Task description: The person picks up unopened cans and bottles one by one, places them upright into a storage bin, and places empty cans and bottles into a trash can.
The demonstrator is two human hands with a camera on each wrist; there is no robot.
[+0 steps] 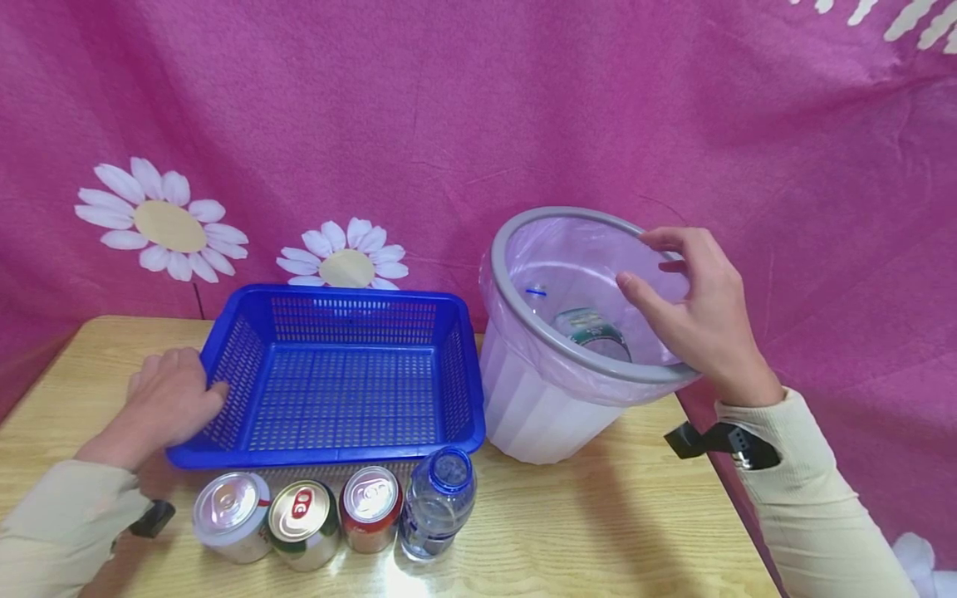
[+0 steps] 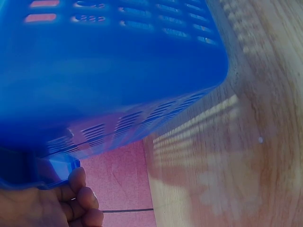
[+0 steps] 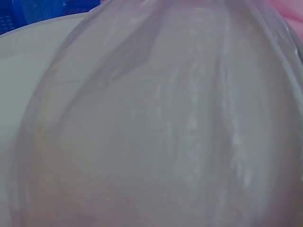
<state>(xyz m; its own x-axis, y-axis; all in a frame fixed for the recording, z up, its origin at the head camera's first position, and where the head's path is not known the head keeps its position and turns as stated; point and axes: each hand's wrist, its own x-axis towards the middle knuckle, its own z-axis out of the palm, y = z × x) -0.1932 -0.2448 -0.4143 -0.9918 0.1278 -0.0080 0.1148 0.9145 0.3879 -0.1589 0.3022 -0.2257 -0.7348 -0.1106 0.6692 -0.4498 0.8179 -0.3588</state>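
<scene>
My left hand [image 1: 168, 399] grips the left rim of a blue plastic basket [image 1: 344, 453], thumb on the inner side. In the left wrist view its curled fingers [image 2: 87, 198] show at the rim's outer edge. The slotted basket holds nothing. My right hand [image 1: 699, 307] is over the right rim of a white bin [image 1: 531, 423], thumb and fingers spread apart above the opening. A clear bag lines this bin under a grey ring [image 1: 497, 266]. Inside lies a plastic bottle with a green label [image 1: 594, 328]. Bag film over the bin's side fills most of the right wrist view.
In front of the basket stand a white-sided can [image 1: 232, 515], a green can with a gold top [image 1: 302, 523], a red can [image 1: 371, 508] and an uncapped clear bottle [image 1: 439, 502]. Behind the wooden table [image 1: 628, 515] hangs a pink flowered cloth [image 1: 419, 108].
</scene>
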